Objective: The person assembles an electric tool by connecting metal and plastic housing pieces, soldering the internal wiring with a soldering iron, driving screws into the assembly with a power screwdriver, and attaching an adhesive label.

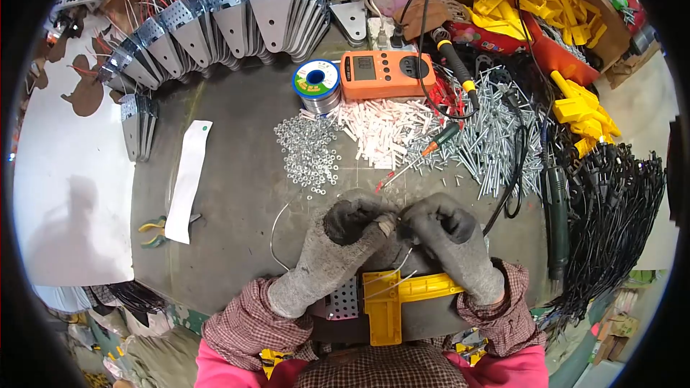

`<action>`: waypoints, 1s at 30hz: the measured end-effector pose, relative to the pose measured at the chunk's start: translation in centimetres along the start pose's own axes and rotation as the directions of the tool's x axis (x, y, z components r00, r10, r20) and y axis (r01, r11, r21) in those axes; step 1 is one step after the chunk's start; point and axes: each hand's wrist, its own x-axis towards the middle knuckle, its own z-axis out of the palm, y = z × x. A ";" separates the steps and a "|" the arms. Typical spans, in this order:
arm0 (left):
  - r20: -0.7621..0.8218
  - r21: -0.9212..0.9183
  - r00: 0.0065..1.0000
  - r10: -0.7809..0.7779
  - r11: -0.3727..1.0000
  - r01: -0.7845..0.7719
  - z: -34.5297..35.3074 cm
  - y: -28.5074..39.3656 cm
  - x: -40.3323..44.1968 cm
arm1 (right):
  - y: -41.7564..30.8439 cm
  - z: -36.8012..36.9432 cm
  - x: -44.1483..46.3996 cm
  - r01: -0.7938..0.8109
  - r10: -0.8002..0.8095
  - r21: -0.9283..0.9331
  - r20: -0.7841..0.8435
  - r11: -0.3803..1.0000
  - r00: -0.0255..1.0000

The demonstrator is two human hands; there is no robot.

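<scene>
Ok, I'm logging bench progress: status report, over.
Left hand, right hand: gloved, close together, any held item too small to tell. Yellow plastic piece below, pale wires across it. Screwdriver just beyond, apparently not blocking.

Both the left hand (pixel 356 226) and the right hand (pixel 442 226), towards five o'clock, are gloved in mottled grey, blackened over the fingers. Sleeves (pixel 244 320) at seven o'clock are checked in maroon and cream, and bordered by bright pink cloth (pixel 503 369) at five. Plain yellow is shown by the moulded part (pixel 384 309) near six; beside it, a silvery plate (pixel 343 303) is dotted with dark holes. At nine, a white strip (pixel 188 190) is marked with one green dot. Towards one, the meter (pixel 354 86) is cased in orange. Cables (pixel 614 205) at three are coloured black.
</scene>
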 end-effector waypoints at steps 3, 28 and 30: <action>-0.049 -0.017 0.998 -0.024 1.000 0.024 0.1 0.3 0.0 | 0.0 0.3 0.1 0.158 -0.153 -0.077 0.064 0.984 0.986; -0.012 0.204 0.986 0.167 0.966 -0.161 0.3 0.1 0.0 | 1.4 0.2 -0.3 0.291 -0.297 -0.152 -0.022 0.945 0.955; -0.030 -0.015 0.994 -0.107 0.994 0.106 -0.2 1.3 0.2 | 1.6 0.2 -0.3 0.252 -0.253 -0.029 -0.044 0.967 0.966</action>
